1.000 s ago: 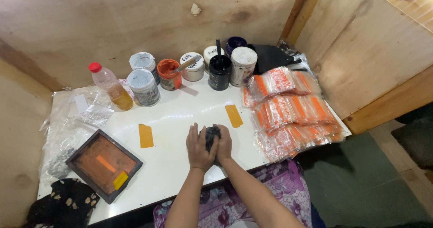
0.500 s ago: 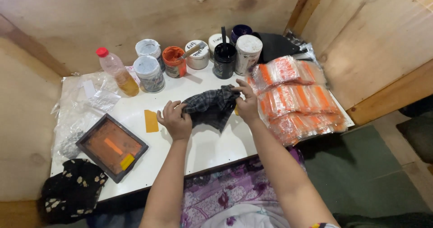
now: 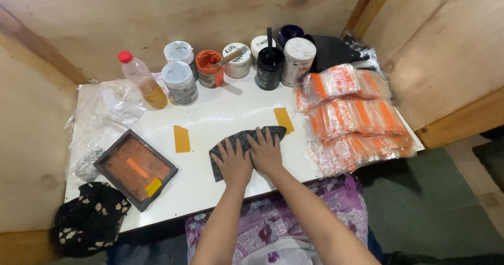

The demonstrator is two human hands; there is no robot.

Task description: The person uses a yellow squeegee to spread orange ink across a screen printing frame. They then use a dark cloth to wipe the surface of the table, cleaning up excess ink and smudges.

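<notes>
Both hands, left & right, flat, fingers spread, pressing dark checked cloth on white table. Yellow tape strips either side of cloth; framed orange screen left; paint tubs behind; glossy orange packets right.

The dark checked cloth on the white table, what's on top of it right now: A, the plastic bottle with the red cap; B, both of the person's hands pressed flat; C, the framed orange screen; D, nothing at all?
B: the left hand and right hand lie flat, side by side, on the dark checked cloth, fingers spread.
</notes>
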